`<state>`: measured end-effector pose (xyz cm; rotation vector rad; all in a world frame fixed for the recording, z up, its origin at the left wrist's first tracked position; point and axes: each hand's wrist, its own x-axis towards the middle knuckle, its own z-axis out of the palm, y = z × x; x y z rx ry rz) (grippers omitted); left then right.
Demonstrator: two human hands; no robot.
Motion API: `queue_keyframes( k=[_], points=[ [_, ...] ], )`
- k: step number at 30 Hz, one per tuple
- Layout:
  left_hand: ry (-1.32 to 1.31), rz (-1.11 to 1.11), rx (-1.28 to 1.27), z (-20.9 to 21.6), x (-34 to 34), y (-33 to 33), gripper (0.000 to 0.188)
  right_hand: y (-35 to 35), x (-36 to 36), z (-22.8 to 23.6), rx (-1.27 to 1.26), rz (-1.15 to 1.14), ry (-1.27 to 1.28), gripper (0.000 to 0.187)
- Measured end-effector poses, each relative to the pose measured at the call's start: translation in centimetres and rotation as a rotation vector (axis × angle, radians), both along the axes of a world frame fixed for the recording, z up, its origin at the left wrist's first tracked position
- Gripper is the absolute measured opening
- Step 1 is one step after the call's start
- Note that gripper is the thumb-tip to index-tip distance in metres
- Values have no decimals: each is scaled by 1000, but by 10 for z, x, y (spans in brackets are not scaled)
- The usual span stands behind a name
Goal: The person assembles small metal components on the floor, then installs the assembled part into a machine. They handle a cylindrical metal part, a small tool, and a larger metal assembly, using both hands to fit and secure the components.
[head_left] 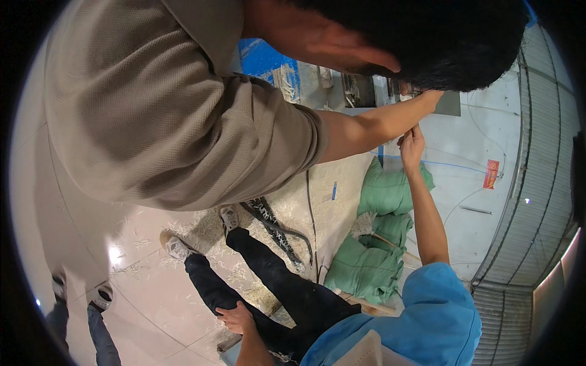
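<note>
My left hand point(237, 318) lies on the thigh of my dark trousers point(274, 268), with its fingers apart and nothing in it. My right hand point(412, 149) is raised at the right, close to the forearm point(372, 127) of a co-worker in a grey-brown shirt point(152, 116). Its fingers look apart, one stretched upward; I see nothing held, and cannot tell whether it touches that arm. The co-worker leans across the top of the view and reaches toward a metal work area point(360, 91). Their bent head hides part of that area and what their hand touches.
Green sacks point(366, 268) are piled at the right, with a broom point(366, 227) against them. Pale scraps point(244, 268) litter the tiled floor point(146, 287). A dark hose point(281, 229) runs near my shoes point(178, 247). Another person's legs point(101, 323) stand at lower left.
</note>
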<state>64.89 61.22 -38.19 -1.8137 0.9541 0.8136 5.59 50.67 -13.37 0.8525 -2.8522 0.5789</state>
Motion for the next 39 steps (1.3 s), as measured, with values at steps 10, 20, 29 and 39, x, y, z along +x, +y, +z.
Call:
queue_keyframes(
  k=[10,20,29,39],
  points=[
    [-3,11,-23,2,-4,-6,79,217,234,-162,820,10,-455,36],
    [-23,-35,-22,1,-4,5,80,197,410,-236,1396,-22,-841,109],
    [-50,-39,-34,1,-3,10,78,184,406,-257,1350,1,-726,92],
    [-36,-9,-50,-1,-4,14,77,181,399,-260,1373,-3,-745,91]
  ],
)
